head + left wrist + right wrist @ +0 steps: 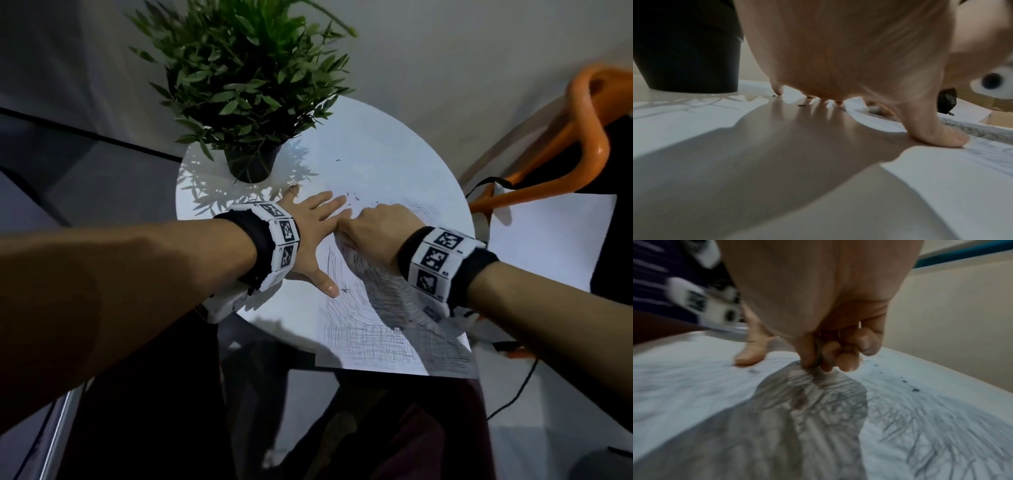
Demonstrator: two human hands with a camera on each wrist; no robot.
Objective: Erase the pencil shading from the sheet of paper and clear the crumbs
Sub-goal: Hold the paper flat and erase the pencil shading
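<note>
White sheet of paper (376, 329) laid flat on the table, covered in pencil shading (394, 294), dark crumbs (352, 198) scattered toward 12 o'clock

Dim room, hard light from above on the white table (394, 154). Plant (246, 78) throws sharp leaf shadows; both arms cast dark ones. Wrist views are heavily motion-blurred, soft close up. Head view is sharp at centre, with wide-angle bending at the edges.

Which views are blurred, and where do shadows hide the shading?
Head view: sharp; the right hand and forearm shadow darkens the paper. Right wrist view: motion-blurred; the hand's shadow covers the shading. Left wrist view: soft; the left hand shadows the table.
</note>
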